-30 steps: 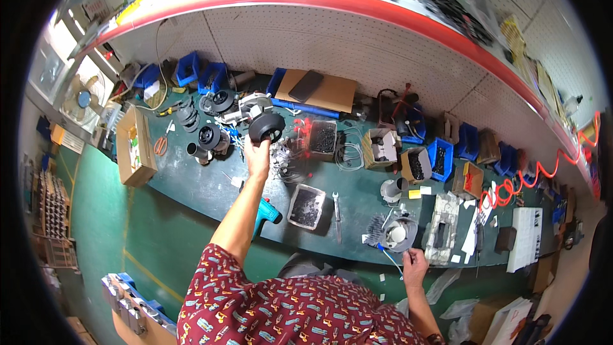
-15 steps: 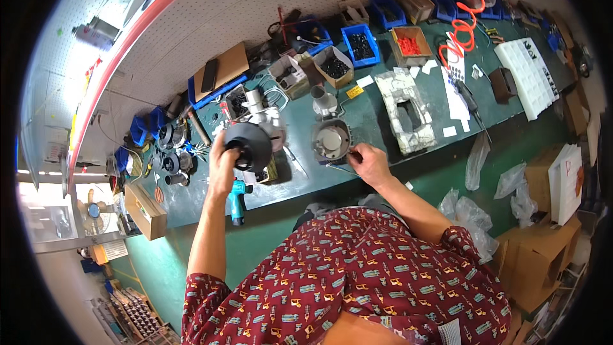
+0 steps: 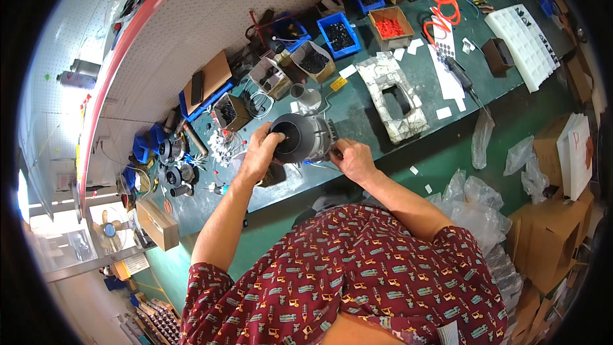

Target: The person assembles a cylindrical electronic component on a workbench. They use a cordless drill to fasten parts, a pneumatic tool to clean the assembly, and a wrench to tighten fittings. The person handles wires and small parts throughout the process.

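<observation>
A black round collar (image 3: pixel 295 144) with a wide open mouth is in my left hand (image 3: pixel 258 155). My left thumb hooks into the mouth while the fingers go round its outer side. The collar sits over a grey metal housing (image 3: pixel 319 129), hiding most of it; I cannot tell whether the two touch. At the housing's right side my right hand (image 3: pixel 353 160) has its fingers curled together at the rim, and what they pinch is hidden. Just behind stands a grey metal tube piece (image 3: pixel 306 97) with a thin cable.
A taped frame block (image 3: pixel 408 124) lies to the right. Small-part bins, among them a blue bin (image 3: pixel 339 35) and a box of red parts (image 3: pixel 391 28), line the back. An orange coiled hose (image 3: pixel 445 6) hangs near a screwdriver (image 3: pixel 461 75). Motor parts (image 3: pixel 177 176) lie at left.
My left hand has carried the black collar rightward onto or over the grey housing. My right hand has stayed at the housing's right side. The view has shifted slightly.
</observation>
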`<act>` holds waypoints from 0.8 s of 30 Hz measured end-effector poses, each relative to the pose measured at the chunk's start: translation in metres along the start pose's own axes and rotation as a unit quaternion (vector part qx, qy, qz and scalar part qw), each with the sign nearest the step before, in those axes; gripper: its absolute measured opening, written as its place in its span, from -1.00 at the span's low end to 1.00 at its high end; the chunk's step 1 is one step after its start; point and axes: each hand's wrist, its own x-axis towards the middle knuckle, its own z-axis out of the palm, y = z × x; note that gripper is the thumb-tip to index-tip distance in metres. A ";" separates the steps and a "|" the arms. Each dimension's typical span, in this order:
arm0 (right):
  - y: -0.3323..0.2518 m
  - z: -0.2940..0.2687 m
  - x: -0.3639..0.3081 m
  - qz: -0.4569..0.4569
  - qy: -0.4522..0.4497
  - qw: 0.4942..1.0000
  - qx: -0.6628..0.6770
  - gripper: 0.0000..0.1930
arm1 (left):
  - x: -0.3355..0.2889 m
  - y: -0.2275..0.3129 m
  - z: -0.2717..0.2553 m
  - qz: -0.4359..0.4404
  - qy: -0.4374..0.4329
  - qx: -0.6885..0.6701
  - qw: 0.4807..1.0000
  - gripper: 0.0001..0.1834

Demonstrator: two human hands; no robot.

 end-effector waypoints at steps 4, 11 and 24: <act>-0.001 -0.003 0.000 -0.002 0.001 1.000 -0.008 -0.84 | -0.001 0.016 0.014 -0.010 0.018 -0.010 1.000 -0.64; -0.005 -0.004 0.000 0.009 0.004 1.000 0.002 -0.85 | 0.009 0.011 0.021 -0.023 0.026 0.002 0.999 -0.67; -0.003 -0.003 0.000 0.030 -0.019 0.999 0.032 -0.84 | 0.009 0.008 0.029 -0.017 0.016 0.020 1.000 -0.61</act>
